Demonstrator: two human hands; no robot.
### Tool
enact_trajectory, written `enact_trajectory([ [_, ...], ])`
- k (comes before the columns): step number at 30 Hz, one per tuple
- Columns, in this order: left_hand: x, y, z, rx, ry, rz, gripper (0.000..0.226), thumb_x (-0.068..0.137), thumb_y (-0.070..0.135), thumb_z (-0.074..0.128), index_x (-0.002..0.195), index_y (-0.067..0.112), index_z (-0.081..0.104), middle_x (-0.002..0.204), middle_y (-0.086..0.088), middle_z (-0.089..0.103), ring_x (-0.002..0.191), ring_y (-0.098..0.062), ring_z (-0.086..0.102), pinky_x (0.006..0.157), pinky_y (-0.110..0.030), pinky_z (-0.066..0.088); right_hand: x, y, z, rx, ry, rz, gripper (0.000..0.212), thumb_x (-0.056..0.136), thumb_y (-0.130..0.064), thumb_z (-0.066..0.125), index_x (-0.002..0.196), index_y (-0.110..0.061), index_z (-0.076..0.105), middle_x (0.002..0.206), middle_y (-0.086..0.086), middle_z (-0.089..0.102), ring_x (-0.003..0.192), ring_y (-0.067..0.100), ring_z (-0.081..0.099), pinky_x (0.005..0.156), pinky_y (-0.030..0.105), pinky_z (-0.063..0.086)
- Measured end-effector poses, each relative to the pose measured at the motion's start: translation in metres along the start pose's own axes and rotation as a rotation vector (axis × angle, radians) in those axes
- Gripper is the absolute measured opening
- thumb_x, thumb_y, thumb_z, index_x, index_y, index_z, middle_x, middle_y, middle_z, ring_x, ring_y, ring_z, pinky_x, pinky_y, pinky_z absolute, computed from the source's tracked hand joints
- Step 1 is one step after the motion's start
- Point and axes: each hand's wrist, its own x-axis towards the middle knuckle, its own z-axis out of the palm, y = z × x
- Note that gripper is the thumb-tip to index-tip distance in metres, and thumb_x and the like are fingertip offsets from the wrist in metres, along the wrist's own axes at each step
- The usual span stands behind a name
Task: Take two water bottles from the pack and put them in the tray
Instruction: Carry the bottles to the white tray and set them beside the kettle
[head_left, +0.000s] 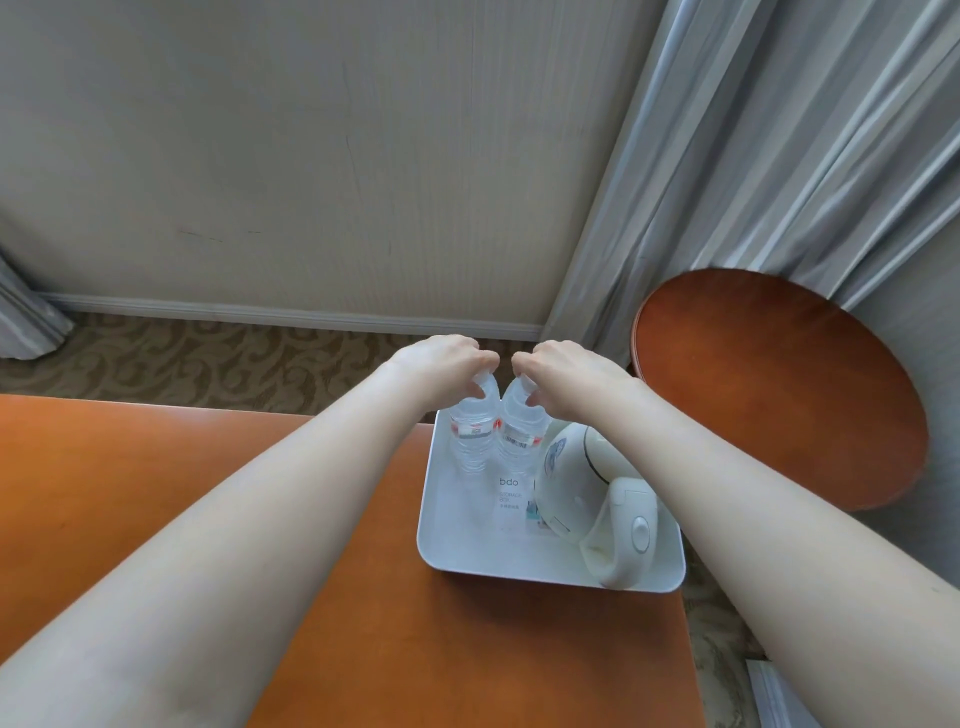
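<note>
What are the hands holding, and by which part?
Each holds a water bottle by its cap: left hand the left bottle, right hand the right bottle.

This looks like a hotel guest room. A white tray (441, 545) on the corner of an orange-brown wooden bench (208, 467) carries a white electric kettle (587, 493) and two small water bottles (496, 441) standing side by side, the usual welcome set laid out for a guest. Around it are a patterned beige carpet (208, 358), a plain cream wall (260, 156) with a white skirting board (291, 314), long grey curtains (779, 156) hanging to the floor in the corner, and a small round wooden side table (779, 384) just beside the bench.
</note>
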Motion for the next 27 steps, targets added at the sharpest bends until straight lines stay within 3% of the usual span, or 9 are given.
enact_trajectory([
  [8, 0.0, 0.017, 0.017, -0.19, 0.169, -0.271, 0.03, 0.092, 0.039, 0.051, 0.096, 0.009, 0.052, 0.103, -0.016, 0.058, 0.087, -0.03, 0.049, 0.067, -0.036, 0.036, 0.001, -0.005, 0.011, 0.177, 0.131, 0.192, 0.032, 0.088, -0.03, 0.058, 0.102, -0.001, 0.054, 0.108, 0.02, 0.057, 0.101, 0.038, 0.055, 0.068, 0.036, 0.036],
  [13, 0.004, 0.027, 0.029, -0.27, 0.25, -0.375, 0.038, 0.094, 0.039, 0.048, 0.108, 0.004, 0.054, 0.111, -0.018, 0.058, 0.104, -0.036, 0.053, 0.071, -0.036, 0.034, 0.001, -0.014, 0.019, 0.274, 0.263, 0.301, 0.027, 0.086, -0.026, 0.059, 0.092, 0.0, 0.057, 0.1, 0.022, 0.061, 0.096, 0.041, 0.057, 0.064, 0.035, 0.036],
  [27, 0.007, 0.03, 0.031, -0.294, 0.269, -0.406, 0.036, 0.094, 0.037, 0.051, 0.106, 0.003, 0.055, 0.109, -0.018, 0.059, 0.104, -0.036, 0.055, 0.07, -0.036, 0.036, 0.0, -0.014, 0.022, 0.296, 0.283, 0.313, 0.028, 0.087, -0.028, 0.061, 0.092, -0.002, 0.055, 0.098, 0.021, 0.062, 0.096, 0.04, 0.058, 0.063, 0.036, 0.036],
])
